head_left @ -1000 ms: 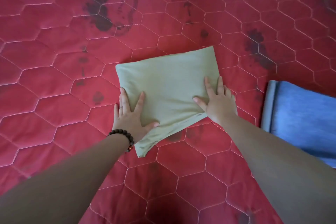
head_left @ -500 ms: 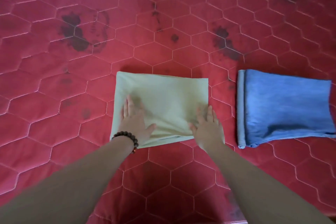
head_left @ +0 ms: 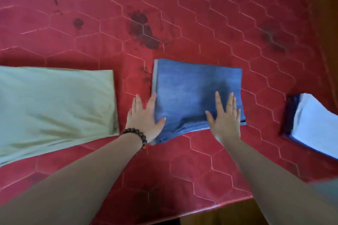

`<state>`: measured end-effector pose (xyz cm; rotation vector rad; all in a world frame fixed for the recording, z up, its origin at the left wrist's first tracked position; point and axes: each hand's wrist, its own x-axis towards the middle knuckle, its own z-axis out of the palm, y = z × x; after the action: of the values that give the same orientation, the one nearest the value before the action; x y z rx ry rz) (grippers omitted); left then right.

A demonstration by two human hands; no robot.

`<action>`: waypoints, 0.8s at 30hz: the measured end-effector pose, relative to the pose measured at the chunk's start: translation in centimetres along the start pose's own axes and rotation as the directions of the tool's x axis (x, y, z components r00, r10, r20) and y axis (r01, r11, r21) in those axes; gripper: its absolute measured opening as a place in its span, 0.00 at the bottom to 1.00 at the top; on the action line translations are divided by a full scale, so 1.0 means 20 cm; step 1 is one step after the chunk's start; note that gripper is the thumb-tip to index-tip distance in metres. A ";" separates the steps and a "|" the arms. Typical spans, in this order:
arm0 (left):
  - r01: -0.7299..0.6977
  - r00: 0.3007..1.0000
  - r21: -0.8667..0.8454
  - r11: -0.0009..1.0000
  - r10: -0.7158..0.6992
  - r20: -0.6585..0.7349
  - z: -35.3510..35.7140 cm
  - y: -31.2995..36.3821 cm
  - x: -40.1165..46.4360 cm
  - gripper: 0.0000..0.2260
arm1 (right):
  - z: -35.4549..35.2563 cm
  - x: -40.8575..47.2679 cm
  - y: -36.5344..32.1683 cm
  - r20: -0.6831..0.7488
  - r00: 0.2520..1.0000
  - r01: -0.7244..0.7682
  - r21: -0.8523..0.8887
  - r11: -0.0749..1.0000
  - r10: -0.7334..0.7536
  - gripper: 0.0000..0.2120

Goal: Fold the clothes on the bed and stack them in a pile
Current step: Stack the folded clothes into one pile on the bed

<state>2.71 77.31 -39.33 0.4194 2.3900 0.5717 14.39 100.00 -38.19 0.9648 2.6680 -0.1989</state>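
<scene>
Nearest, I noted my left hand (head_left: 144, 118), a beaded bracelet (head_left: 136, 135) at its wrist, lying flat with straight fingers at the left edge of the folded blue garment (head_left: 197, 93), thumb resting on the cloth and holding nothing. My right hand (head_left: 225, 118) lay flat, fingers spread and straight, on the garment's near right part, likewise gripping nothing. I judged the step in hand to be taking up this blue piece for stacking; the next move would call for sliding both hands under its near edge, where the layers fanned slightly loose, and lifting it level so the fold did not open. The blue piece was a neat rectangle of heathered knit, a paler lining showing along its left edge. Just beside it to the left, apart, lay the folded pale green garment (head_left: 54, 104), smooth and thin with soft creases near its front. Well apart to the right sat a folded white and dark blue garment (head_left: 314, 124), blurred and partly cut off. Beyond lay the red quilted bedcover (head_left: 182, 14), stitched in hexagons and marked with dark blotches.
</scene>
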 end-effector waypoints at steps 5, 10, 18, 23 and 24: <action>0.157 0.974 -0.262 0.952 -0.193 -0.118 0.14 0.23 0.23 0.44 | -0.03 0.25 0.36 0.045 0.998 -0.051 0.105 0.993 0.046 0.36; 0.158 0.924 -0.164 0.974 -0.205 -0.324 0.21 0.29 0.38 0.43 | 0.01 0.43 0.41 0.141 0.990 -0.053 0.368 0.928 0.001 0.40; 0.007 0.951 -0.202 0.979 -0.068 -0.300 0.20 0.22 0.35 0.38 | 0.03 0.46 0.41 0.148 0.988 -0.115 0.510 0.852 0.045 0.40; -0.092 0.949 -0.209 0.974 0.022 -0.315 0.12 0.24 0.31 0.37 | -0.01 0.41 0.37 0.149 0.988 -0.115 0.589 0.800 0.033 0.39; -0.110 0.946 -0.194 0.975 0.043 -0.321 0.09 0.23 0.30 0.37 | -0.02 0.38 0.35 0.144 0.989 -0.113 0.613 0.782 0.030 0.39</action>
<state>0.11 84.28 -41.25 0.3501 2.5861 0.9812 13.18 110.09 -40.47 1.1750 2.4639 -1.1437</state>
